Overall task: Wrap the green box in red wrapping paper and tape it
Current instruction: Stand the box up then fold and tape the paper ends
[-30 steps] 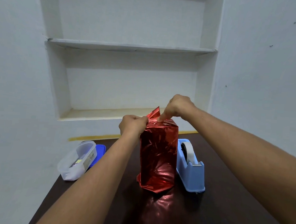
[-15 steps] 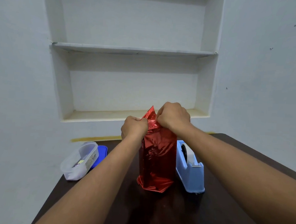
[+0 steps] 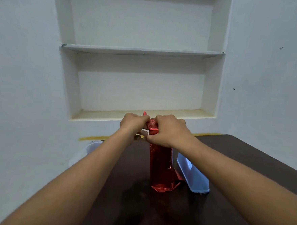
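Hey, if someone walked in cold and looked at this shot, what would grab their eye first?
The shiny red wrapped box standing upright mid-table, brightest thing against the dark table. Next, the left hand and right hand at its top, both pinching the gathered paper there. Then the pale blue tape dispenser just right of the box, and the white wall niche behind.

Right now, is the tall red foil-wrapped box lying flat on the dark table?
No, the tall red foil-wrapped box stands upright on the dark table, both hands at its top.
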